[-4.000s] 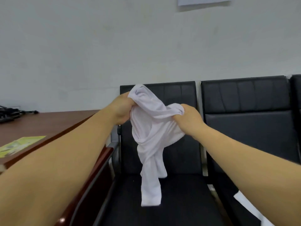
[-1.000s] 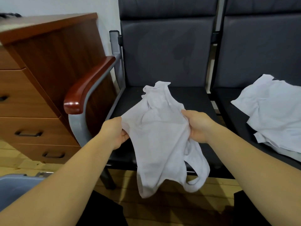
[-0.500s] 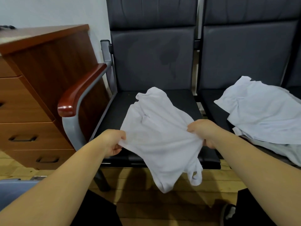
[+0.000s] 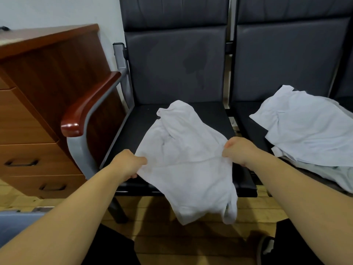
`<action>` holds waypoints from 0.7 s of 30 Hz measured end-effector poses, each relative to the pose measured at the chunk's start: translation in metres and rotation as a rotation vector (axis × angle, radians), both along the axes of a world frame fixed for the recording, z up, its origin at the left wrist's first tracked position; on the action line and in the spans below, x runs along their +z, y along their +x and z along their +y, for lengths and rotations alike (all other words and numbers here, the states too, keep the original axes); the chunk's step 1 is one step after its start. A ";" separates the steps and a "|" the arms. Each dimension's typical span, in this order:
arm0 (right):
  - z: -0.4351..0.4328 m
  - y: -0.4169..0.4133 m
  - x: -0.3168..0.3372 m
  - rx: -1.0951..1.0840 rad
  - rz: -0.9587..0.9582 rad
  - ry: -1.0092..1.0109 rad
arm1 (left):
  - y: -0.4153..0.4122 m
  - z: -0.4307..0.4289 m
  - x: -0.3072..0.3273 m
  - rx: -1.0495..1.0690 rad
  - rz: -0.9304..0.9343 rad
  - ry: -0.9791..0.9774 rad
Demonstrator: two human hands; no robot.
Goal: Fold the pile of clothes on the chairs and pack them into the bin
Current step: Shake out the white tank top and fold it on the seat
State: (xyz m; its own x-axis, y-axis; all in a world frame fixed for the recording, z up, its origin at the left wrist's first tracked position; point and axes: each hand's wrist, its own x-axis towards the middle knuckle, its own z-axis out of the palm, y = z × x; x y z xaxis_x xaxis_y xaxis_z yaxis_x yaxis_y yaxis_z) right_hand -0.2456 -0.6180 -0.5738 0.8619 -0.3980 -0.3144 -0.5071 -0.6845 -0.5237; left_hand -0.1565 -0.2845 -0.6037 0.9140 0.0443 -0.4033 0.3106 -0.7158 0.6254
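White fabric is what the moment turns on: a thin garment [image 4: 183, 161] is stretched sideways between two hands, its upper part laid on the seat [image 4: 133, 127] of the left-hand chair and its lower part (with a loop that may be a strap or an armhole) left hanging over the front edge towards the wooden floor [image 4: 191, 245]. The left edge is pinched by the curled fingers [image 4: 141, 161] of the left hand [image 4: 129, 163], and the right edge is gripped in the closed fingers of the right hand [image 4: 238, 152]. Four seconds earlier the garment was held bunched in the air before the chair back; within the last second it has been lowered, drawn wider and brought to rest on the seat. From this it is judged that the spreading is nearly finished and that no fold has yet been made; the hanging part would first have to be drawn up onto the seat or turned back. On the neighbouring seat, well apart, a pile [image 4: 309, 131] of pale clothes is left waiting. A red-brown armrest [image 4: 89, 106] and a wooden drawer unit [image 4: 38, 115] are seen to the left. What is taken to be the bin [image 4: 17, 219], a grey-blue edge at the lower left, is shown too little to be sure.
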 end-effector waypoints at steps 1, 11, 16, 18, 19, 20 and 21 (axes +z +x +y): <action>0.004 0.004 0.001 -0.001 0.001 -0.027 | 0.001 -0.002 0.003 -0.047 -0.024 0.078; 0.040 0.084 -0.014 0.068 -0.194 -0.075 | 0.073 -0.035 -0.005 -0.103 -0.234 0.242; 0.044 0.162 -0.029 0.202 -0.262 -0.045 | 0.136 -0.057 -0.010 0.013 -0.288 0.133; 0.044 0.200 -0.032 0.263 -0.294 -0.058 | 0.165 -0.071 -0.008 -0.029 -0.237 0.184; 0.045 0.218 -0.033 0.298 -0.303 -0.064 | 0.177 -0.080 -0.006 -0.078 -0.207 0.220; 0.046 0.236 -0.035 0.333 -0.301 -0.058 | 0.194 -0.088 -0.008 -0.138 -0.190 0.241; 0.047 0.249 -0.038 0.367 -0.281 -0.047 | 0.205 -0.097 -0.009 -0.169 -0.180 0.226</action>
